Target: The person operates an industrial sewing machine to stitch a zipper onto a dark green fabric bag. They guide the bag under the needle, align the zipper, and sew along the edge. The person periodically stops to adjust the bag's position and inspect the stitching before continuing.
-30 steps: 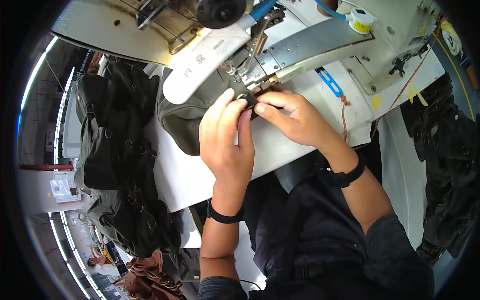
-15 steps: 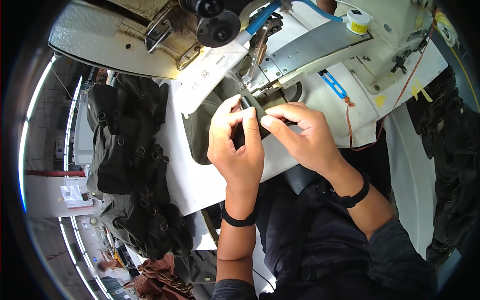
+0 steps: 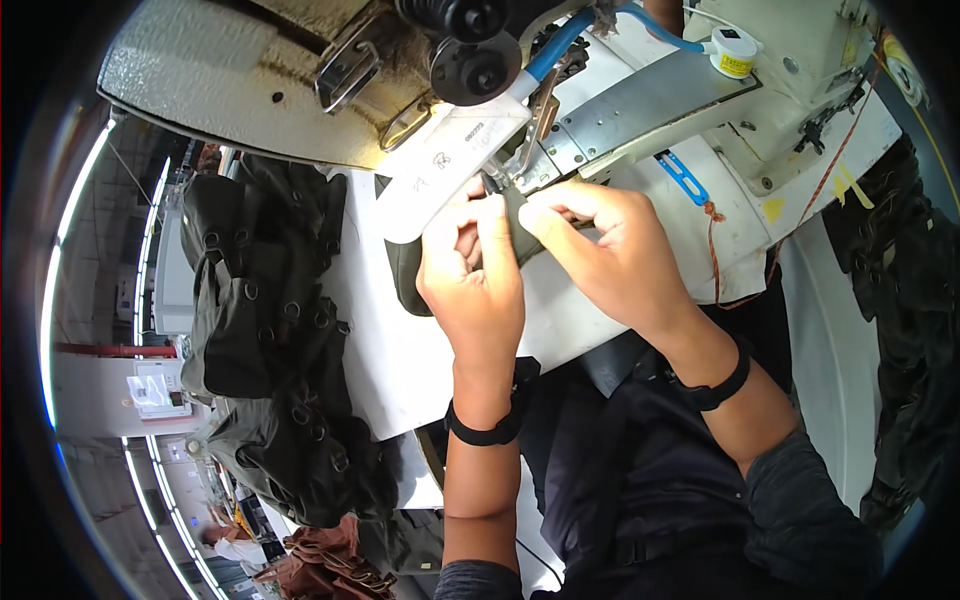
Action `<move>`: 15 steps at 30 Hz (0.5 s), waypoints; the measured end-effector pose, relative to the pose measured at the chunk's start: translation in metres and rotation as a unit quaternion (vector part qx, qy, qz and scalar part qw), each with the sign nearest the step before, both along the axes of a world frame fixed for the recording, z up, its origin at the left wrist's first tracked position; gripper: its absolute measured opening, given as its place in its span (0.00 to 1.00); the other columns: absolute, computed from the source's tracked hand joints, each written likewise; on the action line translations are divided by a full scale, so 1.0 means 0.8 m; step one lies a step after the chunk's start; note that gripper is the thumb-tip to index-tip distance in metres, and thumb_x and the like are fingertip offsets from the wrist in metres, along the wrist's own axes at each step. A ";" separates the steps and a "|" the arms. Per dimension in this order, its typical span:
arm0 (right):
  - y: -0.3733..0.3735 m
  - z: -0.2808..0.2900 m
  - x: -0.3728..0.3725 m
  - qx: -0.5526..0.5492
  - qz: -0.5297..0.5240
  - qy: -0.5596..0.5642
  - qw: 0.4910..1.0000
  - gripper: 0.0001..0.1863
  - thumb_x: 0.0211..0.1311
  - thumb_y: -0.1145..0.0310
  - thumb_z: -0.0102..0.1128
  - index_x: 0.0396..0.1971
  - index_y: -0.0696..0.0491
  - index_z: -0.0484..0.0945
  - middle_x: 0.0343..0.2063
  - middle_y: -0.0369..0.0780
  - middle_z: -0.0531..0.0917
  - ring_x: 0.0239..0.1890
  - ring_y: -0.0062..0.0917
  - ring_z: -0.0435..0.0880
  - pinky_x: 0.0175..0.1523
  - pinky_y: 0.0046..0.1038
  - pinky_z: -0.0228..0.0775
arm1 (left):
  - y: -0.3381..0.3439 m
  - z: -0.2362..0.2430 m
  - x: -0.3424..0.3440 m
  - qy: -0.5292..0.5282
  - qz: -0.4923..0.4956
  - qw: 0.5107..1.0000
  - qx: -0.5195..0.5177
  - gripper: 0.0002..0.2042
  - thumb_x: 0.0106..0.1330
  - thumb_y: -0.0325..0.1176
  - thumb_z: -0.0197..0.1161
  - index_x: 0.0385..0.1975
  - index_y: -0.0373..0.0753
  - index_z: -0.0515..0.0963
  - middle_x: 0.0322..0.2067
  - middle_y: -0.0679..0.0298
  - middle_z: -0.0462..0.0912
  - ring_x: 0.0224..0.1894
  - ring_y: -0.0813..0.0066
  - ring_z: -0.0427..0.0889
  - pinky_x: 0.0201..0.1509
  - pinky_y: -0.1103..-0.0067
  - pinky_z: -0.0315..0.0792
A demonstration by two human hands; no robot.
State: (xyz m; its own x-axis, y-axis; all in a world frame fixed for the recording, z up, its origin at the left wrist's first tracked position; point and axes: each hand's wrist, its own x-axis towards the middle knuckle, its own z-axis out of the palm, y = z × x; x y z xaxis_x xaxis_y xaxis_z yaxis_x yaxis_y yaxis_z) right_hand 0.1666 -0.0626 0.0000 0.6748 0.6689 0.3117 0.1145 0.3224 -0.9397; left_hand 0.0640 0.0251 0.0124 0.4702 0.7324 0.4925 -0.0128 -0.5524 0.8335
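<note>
My left hand (image 3: 470,270) is closed on an olive fabric bag piece (image 3: 408,290), its fingertips at a small dark folded tab (image 3: 491,186) just by the sewing machine's needle area (image 3: 510,170). My right hand (image 3: 610,255) pinches the same fabric slightly right of the left fingertips, its fingers bent. The fabric lies partly hidden under both hands and beneath a white machine guard (image 3: 430,175).
Dark bags with metal rings (image 3: 250,340) pile along the left. A blue plastic tool (image 3: 682,178) on an orange cord lies right of the needle area. Dark bags (image 3: 900,330) hang at right, brown ones (image 3: 320,560) lie lower left. A distant person (image 3: 235,550) is at lower left.
Both hands have shifted upward toward the needle area with the fabric. The metal ring seen between my fingertips one second ago is now hidden, and a dark folded tab shows there instead.
</note>
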 end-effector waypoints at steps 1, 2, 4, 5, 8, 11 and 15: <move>0.003 0.004 0.001 -0.009 -0.004 -0.008 1.000 0.10 0.67 0.70 0.60 0.29 0.62 0.79 0.20 0.46 0.78 0.19 0.28 0.71 0.28 0.31 0.66 | 0.002 0.004 0.001 0.006 -0.007 1.000 0.000 0.02 0.75 0.21 0.61 0.42 0.30 0.76 0.54 0.51 0.83 0.46 0.79 0.82 0.51 0.81 0.78; 0.005 0.007 0.002 -0.019 -0.008 -0.016 1.000 0.11 0.67 0.70 0.60 0.27 0.62 0.78 0.19 0.48 0.77 0.18 0.30 0.70 0.28 0.32 0.65 | 0.005 0.008 0.001 0.020 -0.009 1.000 -0.001 0.02 0.76 0.21 0.61 0.42 0.30 0.76 0.54 0.51 0.83 0.45 0.79 0.82 0.51 0.81 0.78; 0.003 0.015 0.007 -0.051 -0.017 -0.048 0.997 0.13 0.66 0.70 0.60 0.25 0.62 0.75 0.18 0.50 0.75 0.18 0.35 0.67 0.28 0.34 0.64 | 0.010 0.016 0.001 0.042 -0.019 0.999 -0.006 0.03 0.76 0.21 0.61 0.42 0.28 0.76 0.53 0.50 0.83 0.45 0.80 0.82 0.50 0.81 0.77; 0.000 0.017 0.010 -0.068 -0.020 -0.064 0.995 0.13 0.66 0.70 0.60 0.23 0.62 0.74 0.18 0.51 0.74 0.18 0.38 0.66 0.27 0.35 0.63 | 0.014 0.020 0.001 0.078 0.003 0.997 0.026 0.02 0.75 0.22 0.61 0.41 0.29 0.77 0.50 0.52 0.84 0.44 0.81 0.81 0.47 0.83 0.76; -0.018 0.016 0.028 -0.142 0.048 -0.100 0.984 0.13 0.65 0.68 0.61 0.25 0.62 0.77 0.20 0.52 0.77 0.20 0.42 0.70 0.31 0.37 0.67 | 0.021 0.024 -0.002 0.100 -0.009 0.994 0.039 0.02 0.75 0.22 0.62 0.41 0.31 0.78 0.46 0.56 0.85 0.41 0.83 0.80 0.44 0.85 0.75; -0.023 -0.002 0.043 -0.095 0.094 -0.129 0.983 0.10 0.65 0.67 0.67 0.39 0.58 0.87 0.33 0.45 0.88 0.36 0.33 0.84 0.48 0.32 0.74 | 0.025 0.023 -0.003 0.101 -0.017 0.994 0.025 0.01 0.75 0.22 0.62 0.40 0.31 0.78 0.46 0.57 0.85 0.40 0.84 0.81 0.44 0.85 0.75; -0.021 -0.033 0.035 -0.014 0.052 -0.193 0.980 0.13 0.67 0.67 0.70 0.48 0.55 0.88 0.42 0.40 0.91 0.49 0.28 0.85 0.64 0.33 0.70 | 0.011 0.018 -0.008 0.132 0.089 0.956 0.247 0.06 0.70 0.21 0.66 0.44 0.29 0.82 0.42 0.55 0.87 0.45 0.62 0.88 0.48 0.72 0.79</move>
State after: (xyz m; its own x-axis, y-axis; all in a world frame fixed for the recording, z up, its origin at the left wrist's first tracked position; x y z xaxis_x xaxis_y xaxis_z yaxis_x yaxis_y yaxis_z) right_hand 0.1942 -0.0792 -0.0267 0.4380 0.7392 0.5115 0.4316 0.3263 -0.8410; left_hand 0.0580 0.0339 0.0268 0.5154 0.5206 0.6807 0.2930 -0.8535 0.4309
